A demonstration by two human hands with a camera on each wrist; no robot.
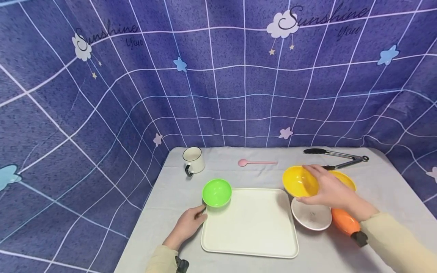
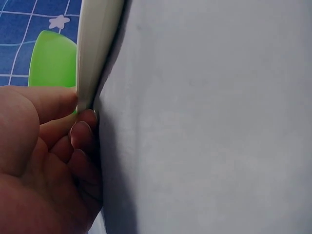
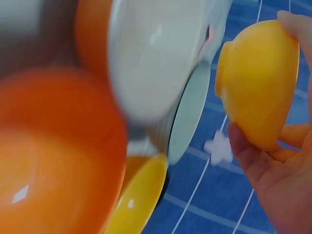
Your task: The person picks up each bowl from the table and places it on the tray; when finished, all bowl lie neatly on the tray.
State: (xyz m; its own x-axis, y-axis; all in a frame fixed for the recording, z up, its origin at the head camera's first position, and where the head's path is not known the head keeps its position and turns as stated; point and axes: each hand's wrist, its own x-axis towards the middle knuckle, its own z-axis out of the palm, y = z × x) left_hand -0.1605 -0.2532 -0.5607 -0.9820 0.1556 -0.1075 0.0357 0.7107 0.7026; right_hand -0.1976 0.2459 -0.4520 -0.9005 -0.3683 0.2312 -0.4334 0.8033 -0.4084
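My right hand grips a yellow bowl by its rim, thumb on one side and fingers on the other. In the right wrist view this yellow bowl is held up off the table. Below it in the head view stands a white bowl, just right of a cream tray. My left hand pinches the tray's left edge between thumb and fingers. A green bowl sits on the tray's far left corner.
A second yellow bowl is partly behind my right hand. An orange bowl lies under the right forearm. Black-tipped tongs, a pink spoon and a white mug lie along the table's back, near a blue curtain.
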